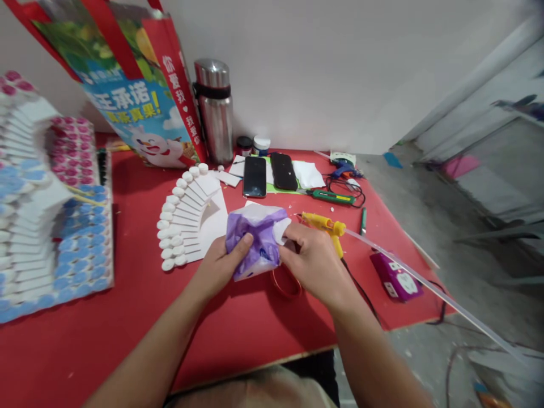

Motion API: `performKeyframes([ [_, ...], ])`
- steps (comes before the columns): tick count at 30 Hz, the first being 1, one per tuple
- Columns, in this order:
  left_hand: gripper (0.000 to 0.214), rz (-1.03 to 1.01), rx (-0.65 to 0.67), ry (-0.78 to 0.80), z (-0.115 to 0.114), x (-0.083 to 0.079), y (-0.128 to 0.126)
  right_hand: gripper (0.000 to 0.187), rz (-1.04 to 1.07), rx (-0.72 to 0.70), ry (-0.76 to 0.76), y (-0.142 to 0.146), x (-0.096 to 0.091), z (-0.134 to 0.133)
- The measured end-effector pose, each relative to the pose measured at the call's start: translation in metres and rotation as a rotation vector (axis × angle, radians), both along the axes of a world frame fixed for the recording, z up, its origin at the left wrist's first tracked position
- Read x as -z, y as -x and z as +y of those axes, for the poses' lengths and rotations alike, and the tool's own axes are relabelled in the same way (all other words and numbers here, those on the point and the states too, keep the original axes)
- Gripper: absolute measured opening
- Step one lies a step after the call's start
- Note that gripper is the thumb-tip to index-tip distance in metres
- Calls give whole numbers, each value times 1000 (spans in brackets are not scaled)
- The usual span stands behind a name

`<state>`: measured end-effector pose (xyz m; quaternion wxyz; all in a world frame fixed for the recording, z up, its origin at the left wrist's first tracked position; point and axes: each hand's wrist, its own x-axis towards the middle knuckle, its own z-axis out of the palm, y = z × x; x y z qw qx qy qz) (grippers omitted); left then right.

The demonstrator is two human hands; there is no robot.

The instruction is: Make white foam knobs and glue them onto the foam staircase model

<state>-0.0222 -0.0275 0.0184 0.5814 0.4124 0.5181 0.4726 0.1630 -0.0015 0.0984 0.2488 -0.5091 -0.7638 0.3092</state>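
Both of my hands grip one purple and white crumpled piece (pixel 257 238) above the red table (pixel 127 317). My left hand (pixel 219 266) pinches its lower left side, thumb on the purple part. My right hand (pixel 314 260) is closed on its right edge. A red ring (pixel 285 286) lies on the table under my right hand. A yellow glue gun (pixel 325 226) with a long clear glue stick (pixel 425 280) rests just beyond my right hand.
A fan of white strips with round tips (pixel 187 218) lies left of the piece. Blue and pink tipped stacks (pixel 46 209) fill the left side. Two phones (pixel 268 173), a steel flask (pixel 215 110), a printed bag (pixel 136 96), a green tool (pixel 331 196) and a purple box (pixel 397 277) stand around.
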Motion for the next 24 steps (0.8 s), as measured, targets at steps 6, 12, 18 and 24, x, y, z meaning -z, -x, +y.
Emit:
performKeyframes([
  [6,47,-105,35,-33,0,-5,-1,20,208,-267,238,-1,-8,-1],
  [12,53,-153,167,31,-2,-8,-5,11,135,-108,204,12,16,5],
  [18,45,-366,-183,29,4,-1,-13,16,-108,-183,70,12,7,8],
  [24,44,-558,-390,59,8,-1,-16,19,-370,-298,-92,23,-17,4],
])
